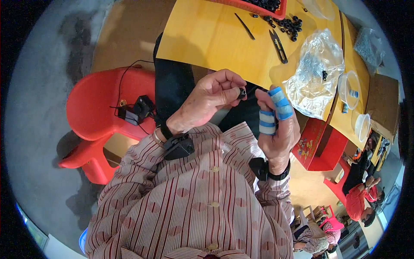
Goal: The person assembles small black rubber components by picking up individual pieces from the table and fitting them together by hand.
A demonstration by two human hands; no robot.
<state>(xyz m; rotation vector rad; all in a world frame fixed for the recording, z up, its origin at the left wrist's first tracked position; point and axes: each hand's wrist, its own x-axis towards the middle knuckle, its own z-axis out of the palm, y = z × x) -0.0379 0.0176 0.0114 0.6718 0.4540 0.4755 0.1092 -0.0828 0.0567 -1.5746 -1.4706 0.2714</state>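
Observation:
My left hand [211,97] pinches a small black plastic piece [242,93] between thumb and fingers, above my lap near the table's front edge. A light mark or opening shows on its facing side. My right hand [279,129] is just to the right, apart from the piece. Blue and white tape wraps two of its digits, and its fingers are bent together; whatever they hold is hidden. Beyond the hands, black thread snips [279,46] and a thin black stick [245,26] lie on the yellow table [194,36]. Several small black pieces [293,26] are scattered near them.
A red basket [280,12] of black pieces stands at the far edge. Right of my hands lie a clear plastic bag [317,64] and clear tubs [348,90], with a cardboard box [383,103] behind. A red stool [99,103] holding black devices is at left. People sit at lower right.

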